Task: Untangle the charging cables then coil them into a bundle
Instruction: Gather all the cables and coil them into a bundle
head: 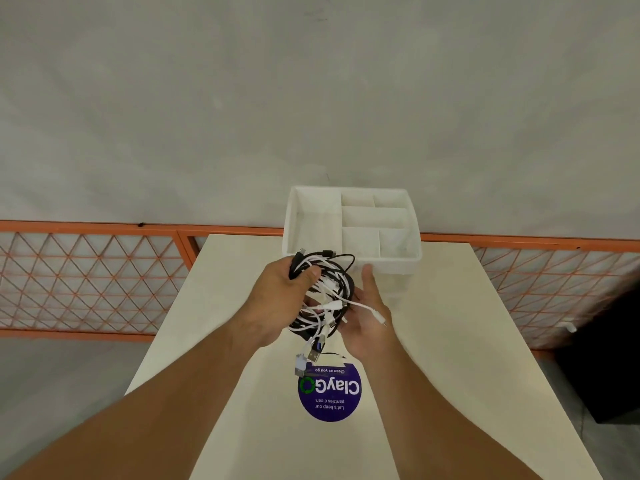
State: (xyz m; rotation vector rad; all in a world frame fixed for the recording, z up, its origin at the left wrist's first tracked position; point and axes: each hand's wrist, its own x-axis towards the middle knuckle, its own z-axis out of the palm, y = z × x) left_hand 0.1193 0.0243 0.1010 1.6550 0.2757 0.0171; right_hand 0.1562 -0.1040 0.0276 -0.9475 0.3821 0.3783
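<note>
A tangled bunch of black and white charging cables (329,292) hangs between my two hands above the cream table (450,341). My left hand (277,299) grips the top of the bunch, thumb curled over the black strands. My right hand (370,317) lies against the bunch's right side with straight fingers, a white cable end draped across its palm. Several plug ends (308,358), USB type, dangle below the bunch.
A white fabric organiser box (349,261) with several compartments stands at the table's far edge, just behind the cables. A round purple sticker (330,393) is stuck on the tabletop below my hands. Orange mesh railing (86,278) runs behind the table. A dark object (609,358) sits at right.
</note>
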